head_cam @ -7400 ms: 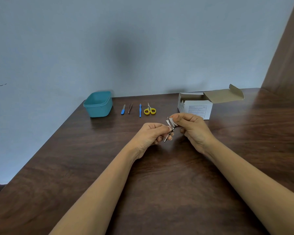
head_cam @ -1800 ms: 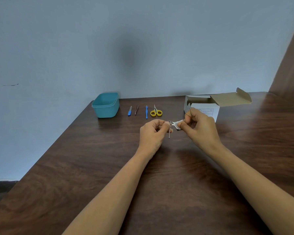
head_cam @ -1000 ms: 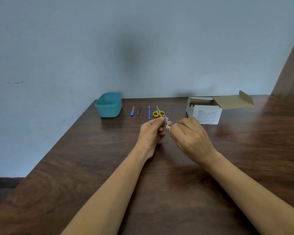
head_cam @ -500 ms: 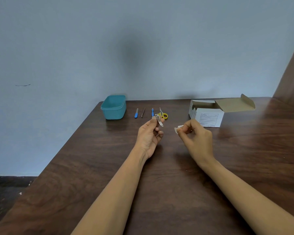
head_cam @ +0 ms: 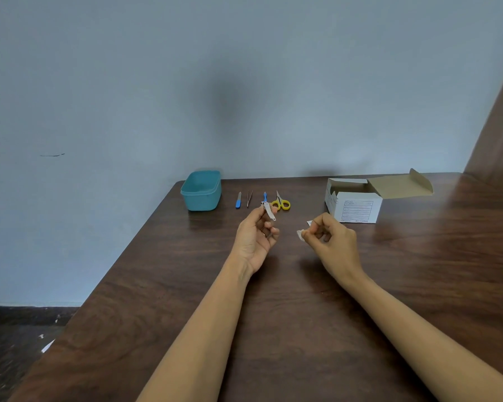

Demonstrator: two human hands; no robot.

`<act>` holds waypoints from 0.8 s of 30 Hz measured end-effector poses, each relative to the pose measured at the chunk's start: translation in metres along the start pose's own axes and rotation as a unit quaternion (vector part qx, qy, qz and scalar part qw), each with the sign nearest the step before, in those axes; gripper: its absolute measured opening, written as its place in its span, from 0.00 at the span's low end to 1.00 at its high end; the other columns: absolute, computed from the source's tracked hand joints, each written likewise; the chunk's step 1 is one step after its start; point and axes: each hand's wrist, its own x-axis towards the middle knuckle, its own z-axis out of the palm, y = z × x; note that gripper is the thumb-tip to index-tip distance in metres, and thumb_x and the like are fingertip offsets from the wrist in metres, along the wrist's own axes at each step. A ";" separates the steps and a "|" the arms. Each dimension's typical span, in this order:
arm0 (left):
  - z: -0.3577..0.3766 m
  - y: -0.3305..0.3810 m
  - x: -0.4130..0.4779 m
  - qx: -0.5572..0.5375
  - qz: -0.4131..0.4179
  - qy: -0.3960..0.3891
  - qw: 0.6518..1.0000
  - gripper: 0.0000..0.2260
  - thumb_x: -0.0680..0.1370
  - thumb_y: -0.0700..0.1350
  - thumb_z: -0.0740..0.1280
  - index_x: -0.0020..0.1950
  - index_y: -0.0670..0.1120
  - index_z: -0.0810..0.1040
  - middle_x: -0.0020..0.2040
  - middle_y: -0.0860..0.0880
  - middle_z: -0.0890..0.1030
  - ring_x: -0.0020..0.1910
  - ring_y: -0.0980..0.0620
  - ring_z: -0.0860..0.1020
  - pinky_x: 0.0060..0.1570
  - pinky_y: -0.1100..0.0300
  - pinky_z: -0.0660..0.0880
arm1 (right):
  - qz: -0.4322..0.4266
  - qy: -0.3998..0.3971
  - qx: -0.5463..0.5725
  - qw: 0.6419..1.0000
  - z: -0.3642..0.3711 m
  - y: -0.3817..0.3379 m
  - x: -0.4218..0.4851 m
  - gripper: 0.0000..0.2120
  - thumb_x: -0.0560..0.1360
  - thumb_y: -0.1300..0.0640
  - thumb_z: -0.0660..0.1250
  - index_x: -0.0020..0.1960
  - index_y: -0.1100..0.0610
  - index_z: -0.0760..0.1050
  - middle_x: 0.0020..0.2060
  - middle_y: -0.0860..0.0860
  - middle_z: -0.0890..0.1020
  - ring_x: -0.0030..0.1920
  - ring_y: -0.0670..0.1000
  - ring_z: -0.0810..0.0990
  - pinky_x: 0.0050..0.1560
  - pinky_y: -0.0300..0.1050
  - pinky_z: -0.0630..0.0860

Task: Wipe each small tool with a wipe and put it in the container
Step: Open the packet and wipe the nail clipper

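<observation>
Now the step looks like drop-off: the nail clipper appears wiped, so it should go into the teal container.

Landmark = container, far-left corner of the desk. Everything else sits right of it:
- blue file just beside it
- tweezers next
- blue-handled tool
- yellow scissors
- open wipe box well apart, far right

Those four are on the desk, so most of the task is left. The container's inside is not visible from this angle.

Left hand: raised above the desk, palm toward the camera, pinching the clipper at its upper end between thumb and fingers; the lever end points down-right. It sits right of the container, in front of the scissors.

Right hand: knuckles up, fingers curled narrow around a crumpled wipe, a corner poking out on the left. It is clear of the left hand, with no contact between wipe and clipper.

How to do it well, my call:
- carry the clipper left, high enough to clear the tool row and the rim
- release low inside the container, don't toss; metal bounces on plastic
- keep the pinch firm, the grip is only on one end
- decide whether the wipe is spent; a fresh one is in the box
</observation>
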 end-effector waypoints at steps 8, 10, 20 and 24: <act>-0.005 0.009 0.001 -0.009 0.011 0.016 1.000 0.09 0.80 0.44 0.63 0.48 0.40 0.80 0.33 0.50 0.73 0.27 0.59 0.70 0.26 0.66 0.72 | -0.034 -0.039 -0.062 0.997 0.004 0.003 0.000 0.10 0.71 0.59 0.73 0.38 0.54 0.72 0.32 0.48 0.77 0.37 0.50 0.74 0.37 0.38 0.68; -0.005 0.011 0.001 -0.007 0.020 0.020 1.000 0.09 0.81 0.44 0.62 0.48 0.40 0.79 0.32 0.50 0.73 0.28 0.59 0.70 0.27 0.66 0.72 | -0.038 -0.039 -0.065 0.996 0.004 0.003 0.000 0.09 0.71 0.59 0.73 0.38 0.55 0.72 0.32 0.49 0.77 0.38 0.51 0.74 0.37 0.38 0.68; -0.008 0.024 0.005 0.003 0.076 0.032 0.997 0.10 0.82 0.42 0.60 0.47 0.42 0.79 0.32 0.50 0.75 0.28 0.59 0.70 0.29 0.66 0.72 | -0.034 -0.046 -0.032 0.998 0.031 -0.010 0.007 0.10 0.71 0.62 0.72 0.38 0.54 0.71 0.31 0.43 0.75 0.36 0.41 0.74 0.36 0.31 0.67; -0.017 0.040 0.006 0.033 0.092 0.038 0.995 0.10 0.82 0.42 0.61 0.45 0.43 0.79 0.31 0.50 0.73 0.30 0.58 0.70 0.32 0.65 0.73 | -0.023 -0.049 -0.020 0.998 0.053 -0.014 0.018 0.10 0.71 0.61 0.72 0.37 0.54 0.71 0.31 0.43 0.75 0.34 0.43 0.73 0.36 0.32 0.66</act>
